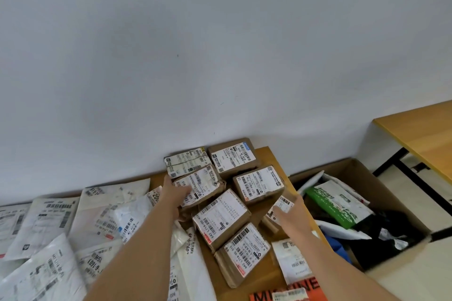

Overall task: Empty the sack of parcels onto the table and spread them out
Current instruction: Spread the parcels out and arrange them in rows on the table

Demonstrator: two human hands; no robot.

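Observation:
Several brown cardboard parcels with white labels lie on the wooden table against the wall. My left hand rests on the near left side of one tilted box, fingers spread over its label. My right hand reaches a small box at the table's right edge, fingers touching it; whether it grips is unclear. More boxes lie between my arms. White plastic mailer bags cover the left half of the table. No sack is in view.
An open cardboard carton on the floor right of the table holds a green mailer, white and black bags. A second wooden table stands at the far right. An orange parcel lies at the near edge. The wall is directly behind.

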